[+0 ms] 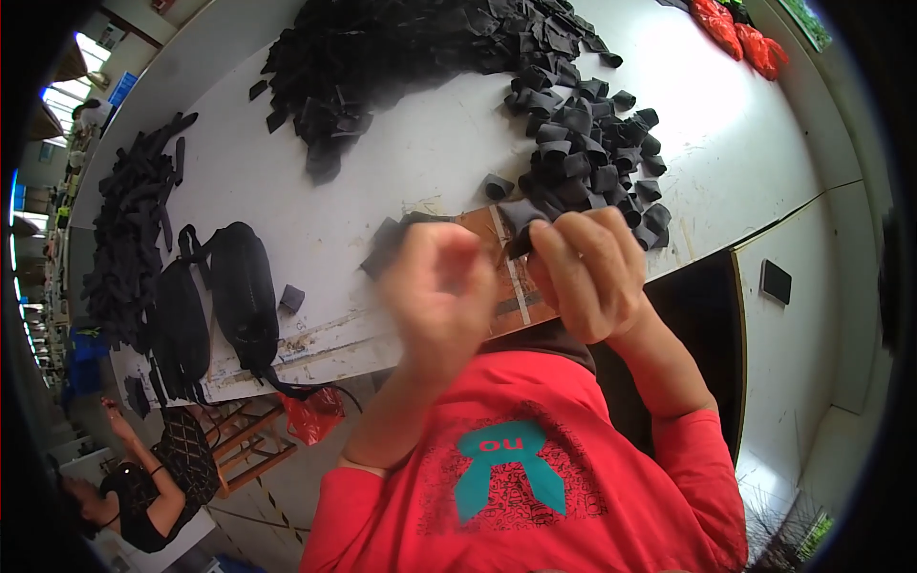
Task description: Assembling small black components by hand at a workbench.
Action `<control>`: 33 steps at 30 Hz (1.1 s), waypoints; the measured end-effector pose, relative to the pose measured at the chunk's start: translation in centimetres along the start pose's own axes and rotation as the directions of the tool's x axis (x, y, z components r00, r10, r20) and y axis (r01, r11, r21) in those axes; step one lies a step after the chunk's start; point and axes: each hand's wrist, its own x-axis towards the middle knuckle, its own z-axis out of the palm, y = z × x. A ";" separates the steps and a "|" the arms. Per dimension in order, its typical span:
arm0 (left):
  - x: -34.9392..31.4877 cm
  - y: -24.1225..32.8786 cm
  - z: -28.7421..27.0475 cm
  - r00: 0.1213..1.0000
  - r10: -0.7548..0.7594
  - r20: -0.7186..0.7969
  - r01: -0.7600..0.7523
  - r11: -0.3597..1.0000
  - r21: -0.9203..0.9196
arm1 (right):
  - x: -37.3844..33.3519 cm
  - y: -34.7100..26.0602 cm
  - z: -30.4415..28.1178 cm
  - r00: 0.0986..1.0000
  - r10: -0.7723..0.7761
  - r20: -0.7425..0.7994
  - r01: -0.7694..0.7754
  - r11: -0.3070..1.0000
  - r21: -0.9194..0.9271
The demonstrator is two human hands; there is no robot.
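My right hand (590,272) is closed in a pinch on a small black fabric piece (522,214) above a brown board (506,315) at the table's near edge. My left hand (441,286) is beside it on the left, curled and smeared by motion; whether it holds anything does not show. Behind the left hand lies a dark fabric piece (384,244), partly hidden. Just beyond my right hand is a heap of folded black fabric loops (594,143). A single loop (497,186) sits apart from it.
On the white table (430,143), a large pile of flat black pieces (401,43) spreads at the back. Black strips (134,229) and a black bag (244,286) lie left. Red plastic bags (740,38) are far right; a phone (776,282) rests right. Another person (134,497) is lower left.
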 end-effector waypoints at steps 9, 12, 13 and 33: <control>-0.7 -8.9 -2.7 0.988 -0.136 0.073 0.070 0.818 0.571 | -6.2 9.9 3.0 0.705 0.710 0.001 -0.676 0.672 -0.303; -1.7 -8.0 -2.1 0.992 -0.059 0.112 -0.041 0.689 0.724 | -6.4 5.2 1.6 0.575 0.818 -0.023 -0.817 0.573 -0.064; -2.1 -8.8 -2.4 0.986 -0.120 0.116 -0.007 0.663 0.749 | -6.3 3.0 1.0 0.540 0.839 0.061 -0.841 0.542 -0.011; -4.8 -4.9 -4.2 0.729 -0.589 0.349 0.662 0.477 -0.578 | -4.7 -7.8 2.8 -0.016 0.284 0.959 -0.305 -0.915 0.266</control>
